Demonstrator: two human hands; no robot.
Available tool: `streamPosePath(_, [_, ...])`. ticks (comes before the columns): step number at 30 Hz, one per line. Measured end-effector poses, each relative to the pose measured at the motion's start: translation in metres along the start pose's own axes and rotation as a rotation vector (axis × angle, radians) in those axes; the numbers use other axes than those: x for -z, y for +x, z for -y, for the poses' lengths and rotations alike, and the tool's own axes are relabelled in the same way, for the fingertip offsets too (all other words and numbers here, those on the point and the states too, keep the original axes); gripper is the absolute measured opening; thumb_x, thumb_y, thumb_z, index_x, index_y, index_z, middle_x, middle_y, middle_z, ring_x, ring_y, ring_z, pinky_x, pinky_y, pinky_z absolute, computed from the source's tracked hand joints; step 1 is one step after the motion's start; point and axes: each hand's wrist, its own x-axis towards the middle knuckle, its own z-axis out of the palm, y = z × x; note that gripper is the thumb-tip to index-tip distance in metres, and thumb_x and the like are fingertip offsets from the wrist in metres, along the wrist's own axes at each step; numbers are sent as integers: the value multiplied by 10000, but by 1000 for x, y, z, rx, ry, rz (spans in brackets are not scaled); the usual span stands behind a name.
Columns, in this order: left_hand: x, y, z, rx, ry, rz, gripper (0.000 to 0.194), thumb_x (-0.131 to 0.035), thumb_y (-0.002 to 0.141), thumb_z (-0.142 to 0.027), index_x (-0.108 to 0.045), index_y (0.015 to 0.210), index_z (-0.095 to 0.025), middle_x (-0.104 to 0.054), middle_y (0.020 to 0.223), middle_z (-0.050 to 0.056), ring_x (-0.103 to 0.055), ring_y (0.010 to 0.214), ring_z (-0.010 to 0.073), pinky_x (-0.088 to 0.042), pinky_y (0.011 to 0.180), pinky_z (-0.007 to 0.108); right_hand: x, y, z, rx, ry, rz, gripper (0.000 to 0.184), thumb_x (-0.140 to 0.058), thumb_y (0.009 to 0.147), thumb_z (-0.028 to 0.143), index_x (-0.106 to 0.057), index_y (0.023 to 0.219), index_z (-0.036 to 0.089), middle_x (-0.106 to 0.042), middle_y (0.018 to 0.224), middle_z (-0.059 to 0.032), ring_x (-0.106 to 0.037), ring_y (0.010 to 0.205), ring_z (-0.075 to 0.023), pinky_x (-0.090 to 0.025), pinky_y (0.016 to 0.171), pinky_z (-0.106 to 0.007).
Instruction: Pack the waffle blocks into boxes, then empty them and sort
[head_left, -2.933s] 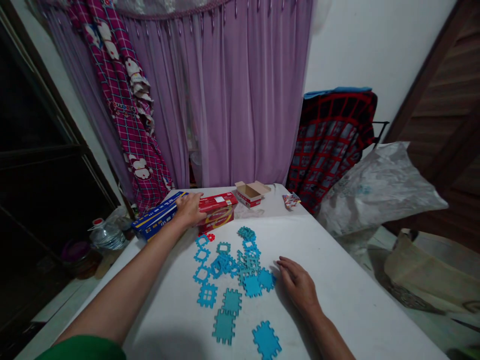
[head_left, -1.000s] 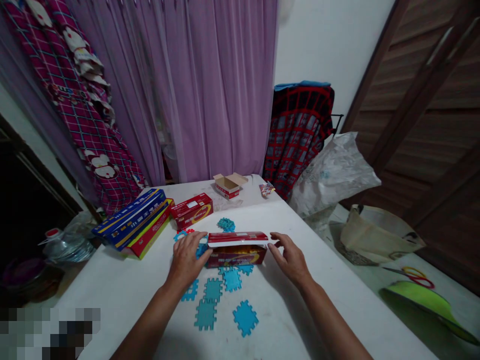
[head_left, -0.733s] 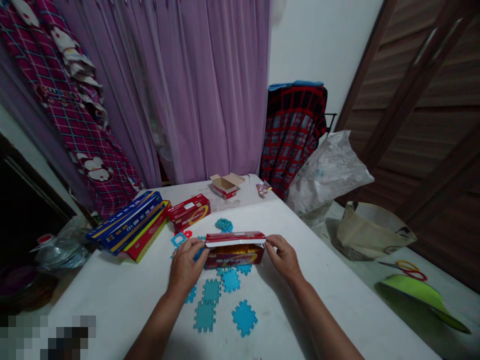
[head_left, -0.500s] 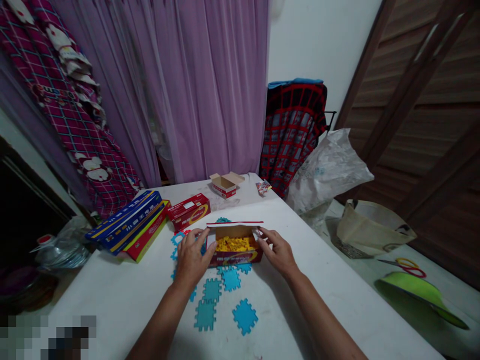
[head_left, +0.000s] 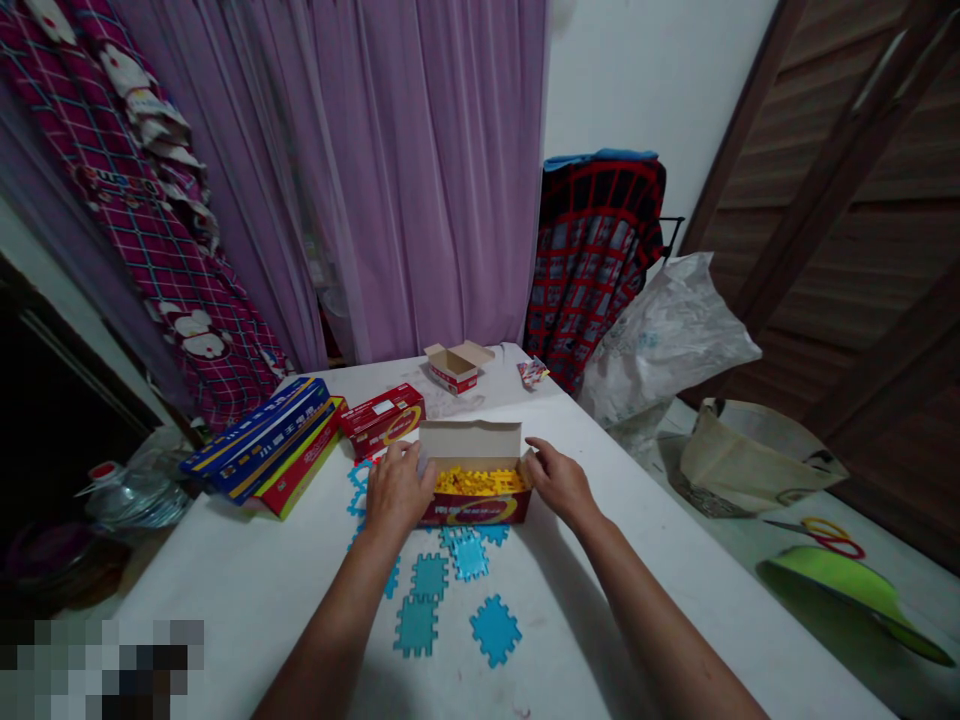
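Observation:
A red cardboard box [head_left: 480,510] stands on the table in front of me, its lid flap raised at the back. Yellow plastic pieces [head_left: 480,482] fill it. My left hand [head_left: 401,488] grips the box's left end, fingers bent over the side. At the opposite end, my right hand [head_left: 559,480] has its curled fingers against the right side near the top edge. Blue notched square tiles [head_left: 496,630] lie in front of the box, and teal ones [head_left: 416,626] beside them. Further tiles are partly hidden behind my left hand.
Behind left are a closed red box [head_left: 382,420] and stacked blue and yellow boxes [head_left: 262,440]. A small open carton [head_left: 454,378] and a crumpled wrapper [head_left: 532,373] sit at the table's [head_left: 637,600] far end. Scissors [head_left: 817,535] and a green-rimmed object [head_left: 847,590] are off to the right.
The lid flap has swung up and back, from nearly level over the opening to standing upright. Both hands stay at the box's ends. The view has shifted slightly.

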Motion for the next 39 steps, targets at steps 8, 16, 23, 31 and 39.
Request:
streamPosePath(8, [0,5,20,-63,-81,-86,489,-449,851,-125,-582,1300,-266,-554,1285,100,-547,1151,261,-465,977,397,-12,-2,-18,126,36,-24,399,-418,884,242,-607,1227,318,-699,981,-14,-643,823,-179,-464,684,-269])
streamPosePath(16, [2,7,32,-228,58,-6,507,-479,804,-102,-646,1235,-312,-507,1352,92,-443,1243,298,-364,1030,481,0,8,-16,186,-214,106,427,-430,926,302,-593,1320,330,-614,1106,-68,-639,854,-172,-469,682,-265])
streamPosePath(23, [13,19,36,-288,131,179,429,-456,847,-215,-655,1219,-289,-612,1162,82,-531,1120,267,-389,981,437,18,21,2,240,-336,269,423,-449,929,321,-579,1331,346,-702,1025,-74,-676,855,-213,-463,665,-276])
streamPosePath(31, [27,20,32,-175,152,409,430,-394,944,-348,-596,1317,-282,-624,1125,117,-616,1067,259,-470,898,355,20,37,15,242,-194,426,291,-524,895,248,-731,1096,280,-758,940,-55,-714,827,-202,-516,712,-275])
streamPosePath(39, [27,7,23,-65,118,479,411,-364,959,-346,-594,1289,-262,-692,1171,102,-647,1067,271,-489,856,356,21,40,30,-71,-80,667,326,-500,906,223,-650,1190,169,-715,706,-58,-632,484,-123,-465,444,-191])
